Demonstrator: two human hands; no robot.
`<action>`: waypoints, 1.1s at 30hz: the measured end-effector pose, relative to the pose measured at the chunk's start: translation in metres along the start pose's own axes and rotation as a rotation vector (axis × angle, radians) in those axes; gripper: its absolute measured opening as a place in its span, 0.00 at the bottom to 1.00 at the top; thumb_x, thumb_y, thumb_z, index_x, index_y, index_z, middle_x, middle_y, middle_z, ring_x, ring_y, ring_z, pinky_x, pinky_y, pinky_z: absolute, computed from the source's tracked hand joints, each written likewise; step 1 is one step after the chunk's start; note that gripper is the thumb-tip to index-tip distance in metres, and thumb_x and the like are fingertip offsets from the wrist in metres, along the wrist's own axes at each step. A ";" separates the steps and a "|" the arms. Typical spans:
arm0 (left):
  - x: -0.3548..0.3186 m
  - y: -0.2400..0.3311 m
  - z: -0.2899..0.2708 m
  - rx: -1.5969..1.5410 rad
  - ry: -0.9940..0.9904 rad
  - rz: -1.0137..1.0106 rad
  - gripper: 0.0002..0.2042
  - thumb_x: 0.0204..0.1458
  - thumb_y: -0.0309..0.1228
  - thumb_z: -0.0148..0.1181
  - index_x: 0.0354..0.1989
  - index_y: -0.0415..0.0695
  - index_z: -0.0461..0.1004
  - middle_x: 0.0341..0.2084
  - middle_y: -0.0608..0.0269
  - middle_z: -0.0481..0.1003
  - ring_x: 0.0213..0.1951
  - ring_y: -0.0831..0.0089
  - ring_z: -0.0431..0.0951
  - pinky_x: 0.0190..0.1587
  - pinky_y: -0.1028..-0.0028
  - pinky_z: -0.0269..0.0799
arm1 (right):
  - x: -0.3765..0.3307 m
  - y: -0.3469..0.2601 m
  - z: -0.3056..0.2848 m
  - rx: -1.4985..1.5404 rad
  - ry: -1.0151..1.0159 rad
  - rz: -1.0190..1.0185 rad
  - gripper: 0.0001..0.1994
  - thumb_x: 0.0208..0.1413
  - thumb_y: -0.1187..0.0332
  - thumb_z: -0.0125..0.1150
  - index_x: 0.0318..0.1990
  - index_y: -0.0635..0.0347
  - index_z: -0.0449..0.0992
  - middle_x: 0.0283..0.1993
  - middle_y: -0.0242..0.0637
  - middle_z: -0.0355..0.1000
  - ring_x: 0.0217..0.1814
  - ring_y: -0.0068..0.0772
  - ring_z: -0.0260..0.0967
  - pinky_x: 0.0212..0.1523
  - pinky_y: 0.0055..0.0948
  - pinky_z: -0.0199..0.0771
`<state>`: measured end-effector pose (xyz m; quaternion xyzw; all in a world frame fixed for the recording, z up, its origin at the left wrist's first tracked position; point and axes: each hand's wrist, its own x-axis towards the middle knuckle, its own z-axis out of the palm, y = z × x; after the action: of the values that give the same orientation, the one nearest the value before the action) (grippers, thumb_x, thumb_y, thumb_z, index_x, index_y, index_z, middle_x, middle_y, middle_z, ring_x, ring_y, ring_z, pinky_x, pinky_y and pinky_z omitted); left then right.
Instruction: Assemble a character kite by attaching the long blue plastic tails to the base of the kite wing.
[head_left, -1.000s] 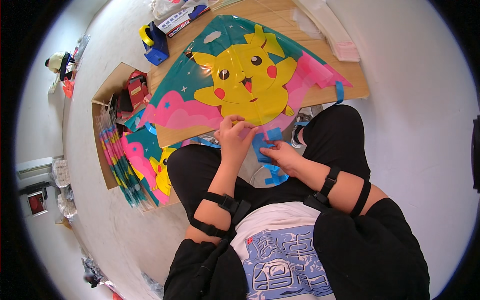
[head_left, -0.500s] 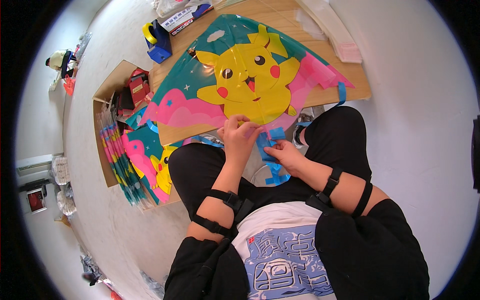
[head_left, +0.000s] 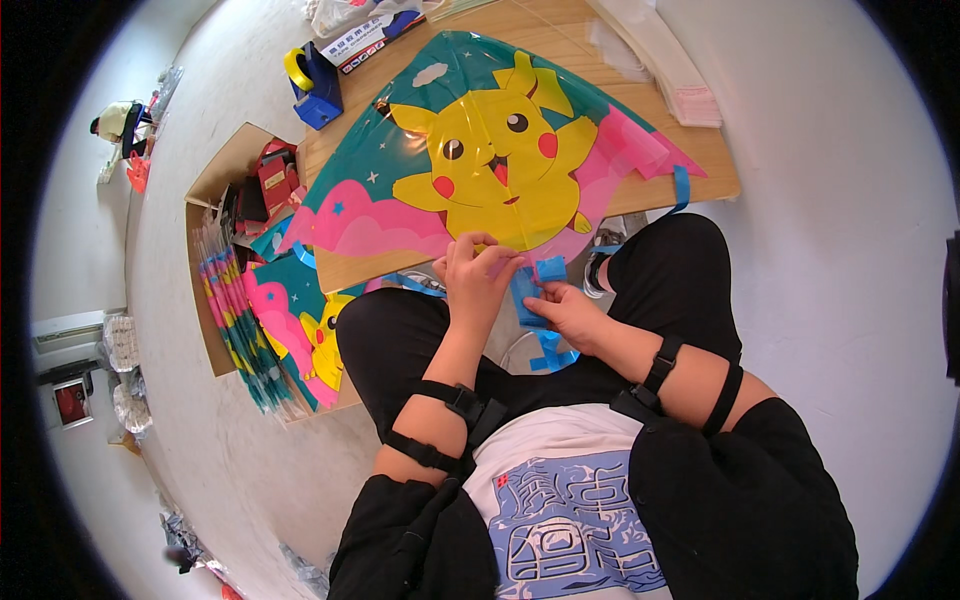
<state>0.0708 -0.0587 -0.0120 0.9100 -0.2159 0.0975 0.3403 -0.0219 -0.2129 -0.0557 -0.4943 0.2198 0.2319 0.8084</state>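
Observation:
A triangular kite, green and pink with a large yellow cartoon figure, lies over the wooden table, its bottom edge overhanging toward my lap. My left hand is at that edge, thumb and forefinger pinched on the kite's lower tip where the tail meets it. Just to the right, my right hand grips a blue ribbon tail between thumb and fingers. More of the blue ribbon hangs below, between my knees. The exact point of contact under the left fingertips is hidden.
A blue tape dispenser with yellow tape stands at the table's far left, by a printed carton. Left of the table, a cardboard box holds rolled kites and red packets. Pale strips lie at the far right.
My right hand has shifted slightly left with the blue ribbon, closer to the left fingers. The kite has slid a touch to the left; my left hand stays nearly still.

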 end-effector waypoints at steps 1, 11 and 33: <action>0.000 0.000 0.000 0.000 0.000 0.000 0.09 0.40 0.36 0.78 0.31 0.52 0.86 0.38 0.66 0.76 0.47 0.65 0.75 0.50 0.62 0.57 | 0.000 0.000 0.001 0.011 0.001 -0.011 0.11 0.64 0.67 0.66 0.50 0.59 0.78 0.37 0.24 0.74 0.37 0.17 0.68 0.38 0.22 0.66; 0.000 -0.003 0.003 0.014 0.029 0.036 0.09 0.40 0.37 0.78 0.30 0.53 0.86 0.36 0.69 0.76 0.45 0.67 0.75 0.49 0.62 0.57 | 0.004 0.006 -0.001 0.037 -0.006 -0.023 0.09 0.64 0.66 0.66 0.49 0.57 0.78 0.35 0.22 0.74 0.35 0.15 0.67 0.36 0.21 0.66; -0.042 -0.023 0.018 -0.904 -0.068 -1.326 0.23 0.57 0.44 0.71 0.52 0.40 0.73 0.36 0.69 0.73 0.34 0.78 0.70 0.36 0.73 0.65 | 0.005 0.001 0.000 -0.060 0.052 0.068 0.22 0.63 0.63 0.67 0.61 0.59 0.73 0.45 0.30 0.78 0.42 0.22 0.74 0.42 0.26 0.73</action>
<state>0.0444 -0.0417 -0.0523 0.6253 0.3407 -0.2497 0.6562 -0.0181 -0.2115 -0.0592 -0.5165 0.2503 0.2529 0.7789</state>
